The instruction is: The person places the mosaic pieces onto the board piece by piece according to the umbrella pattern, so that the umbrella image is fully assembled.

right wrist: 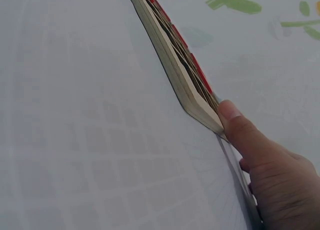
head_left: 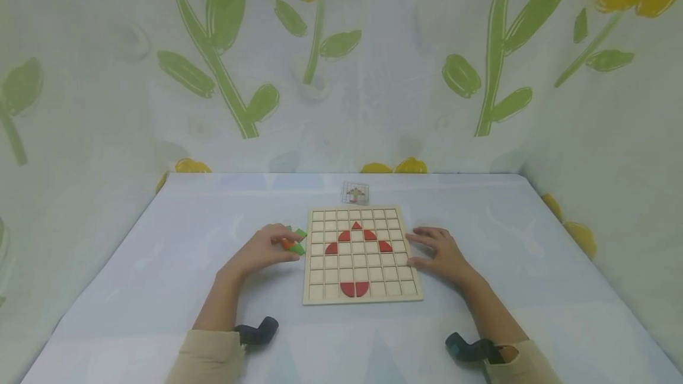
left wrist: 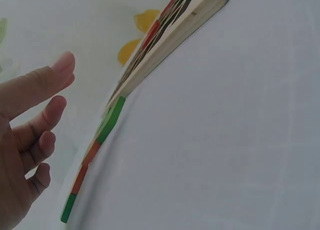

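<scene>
A wooden grid board (head_left: 331,262) lies flat on the table, with a red triangle (head_left: 356,226) and several red quarter-round pieces (head_left: 361,289) set in its squares. At its left edge a few green pieces (head_left: 297,249) and orange pieces (left wrist: 92,152) rest on the table in a loose row. My left hand (head_left: 264,248) hovers beside these pieces, fingers loosely bent; the left wrist view shows a gap between fingertips and pieces. On the other side, my right hand (head_left: 440,253) rests at the board's right edge, its thumb (right wrist: 240,125) against the rim and fingers lightly extended.
Behind the board lies a small clear card (head_left: 355,193) with a printed picture on a grid. The white-covered table (head_left: 160,289) meets a flower-patterned curtain (head_left: 395,76) at the back and sides. Each wrist wears a black camera mount (head_left: 258,332).
</scene>
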### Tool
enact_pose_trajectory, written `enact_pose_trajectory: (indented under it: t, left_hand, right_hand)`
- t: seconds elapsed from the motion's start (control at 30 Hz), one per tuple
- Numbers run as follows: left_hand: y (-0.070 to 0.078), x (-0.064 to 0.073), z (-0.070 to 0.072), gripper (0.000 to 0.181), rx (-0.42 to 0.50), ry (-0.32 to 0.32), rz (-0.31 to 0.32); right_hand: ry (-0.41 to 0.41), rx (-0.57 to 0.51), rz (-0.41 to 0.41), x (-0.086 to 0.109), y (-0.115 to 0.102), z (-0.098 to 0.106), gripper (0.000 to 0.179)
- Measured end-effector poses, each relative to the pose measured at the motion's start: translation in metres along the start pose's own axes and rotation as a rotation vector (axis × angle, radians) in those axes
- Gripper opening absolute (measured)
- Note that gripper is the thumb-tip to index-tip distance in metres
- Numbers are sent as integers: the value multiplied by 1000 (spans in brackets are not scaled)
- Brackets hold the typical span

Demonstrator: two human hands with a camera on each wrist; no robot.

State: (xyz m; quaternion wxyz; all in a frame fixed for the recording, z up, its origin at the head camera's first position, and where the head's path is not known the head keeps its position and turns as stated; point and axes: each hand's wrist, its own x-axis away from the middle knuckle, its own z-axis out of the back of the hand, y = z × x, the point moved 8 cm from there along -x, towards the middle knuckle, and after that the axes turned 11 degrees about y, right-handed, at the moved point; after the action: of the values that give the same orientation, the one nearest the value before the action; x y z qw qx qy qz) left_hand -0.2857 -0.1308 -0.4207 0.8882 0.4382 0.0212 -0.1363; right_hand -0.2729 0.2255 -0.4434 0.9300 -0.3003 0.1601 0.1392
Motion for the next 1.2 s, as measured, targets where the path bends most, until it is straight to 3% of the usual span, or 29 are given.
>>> enact_pose_trajectory:
  t: [0.17,0.43,0.6,0.83,0.93,1.2]
  left_hand:
    - [-8,-1,7,33,-41,57,-27]
    - [-19,-1,7,33,-130,69,-63]
    - [-26,-1,7,32,-185,87,-40]
    - [-32,1,6,29,-230,87,2]
    - [-33,1,7,29,-232,91,10]
    - [-32,-1,8,32,-252,131,-32]
  right_hand:
    - [-1,2,0,1,0,-1,58]
    - [3,19,-2,2,2,-1,59]
    - [7,11,4,3,3,-2,60]
    - [74,-4,69,2,-2,2,59]
    - [52,-4,57,1,-1,1,58]
    - [15,7,42,-1,-1,1,58]
